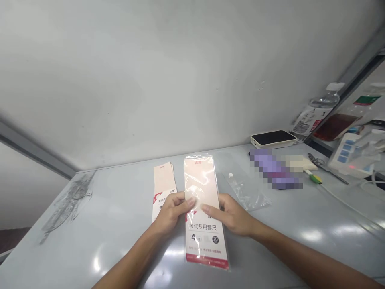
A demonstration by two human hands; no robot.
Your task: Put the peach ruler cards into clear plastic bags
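Observation:
A long clear plastic sleeve with a pale pink card inside (203,188) lies on the grey table (120,208), its red and white printed end toward me. My left hand (173,210) pinches its left edge near the middle, fingers closed on it. On the right edge, my right hand (231,214) grips it with the thumb laid across the front. A small stack of the same pink cards (163,182) lies flat just left of the sleeve, partly under my left hand.
An empty clear bag with a white button (246,190) lies right of the sleeve. Farther right are a blurred purple item (275,170), a phone (273,138), a water bottle (315,110), scissors (326,166), a white device with cables (351,156). A grey wall stands behind.

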